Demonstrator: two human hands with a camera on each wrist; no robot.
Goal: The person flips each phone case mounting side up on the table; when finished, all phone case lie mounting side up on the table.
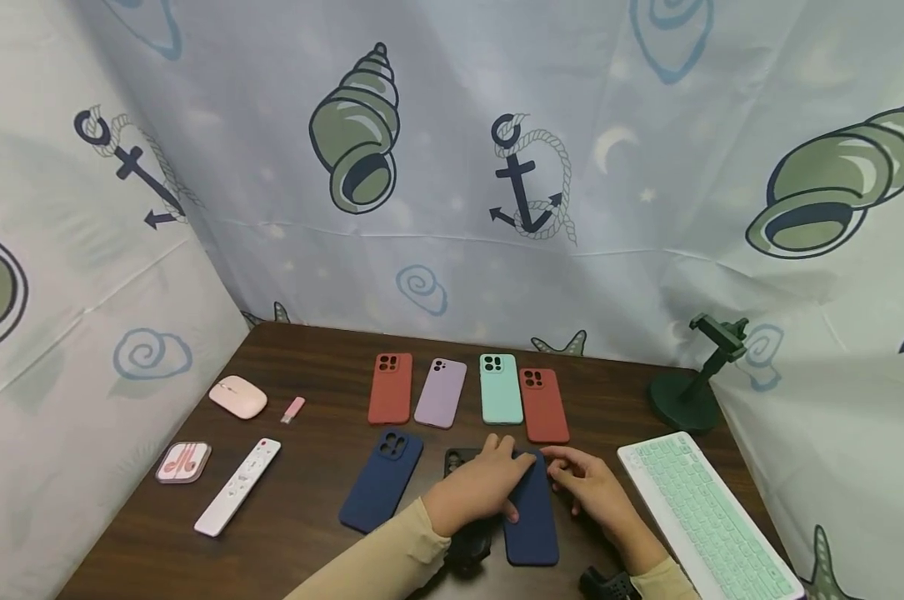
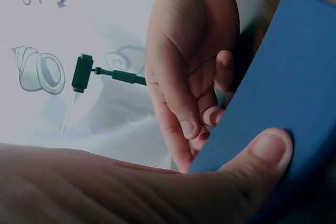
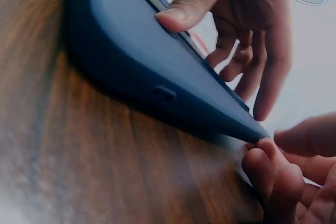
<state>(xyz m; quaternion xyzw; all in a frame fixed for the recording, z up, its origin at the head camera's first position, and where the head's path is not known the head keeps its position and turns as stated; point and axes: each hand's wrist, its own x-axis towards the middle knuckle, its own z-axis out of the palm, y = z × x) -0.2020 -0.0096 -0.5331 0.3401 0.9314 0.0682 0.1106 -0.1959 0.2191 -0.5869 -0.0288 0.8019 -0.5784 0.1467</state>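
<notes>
A dark blue phone case [image 1: 532, 521] lies on the table in front of me, its far end tilted up a little in the right wrist view. My left hand [image 1: 477, 483] reaches over it, thumb pressed on the plain blue face [image 2: 283, 77] and fingers at the far edge. At its far right corner, my right hand [image 1: 590, 492] has thumb and curled fingertips close around the corner [image 3: 257, 135]. A small raised button shows on the case's side [image 3: 131, 90]. Partly hidden under my left hand is a black phone case [image 1: 452, 460] with camera openings.
Another blue case [image 1: 382, 479] lies left. Behind stand out a red case [image 1: 390, 390], purple case [image 1: 440, 393], mint case [image 1: 501, 390] and second red case [image 1: 545, 407]. A keyboard [image 1: 710, 517] and green stand [image 1: 695, 400] are right; a mouse [image 1: 237, 397] and white remote [image 1: 237, 487] left.
</notes>
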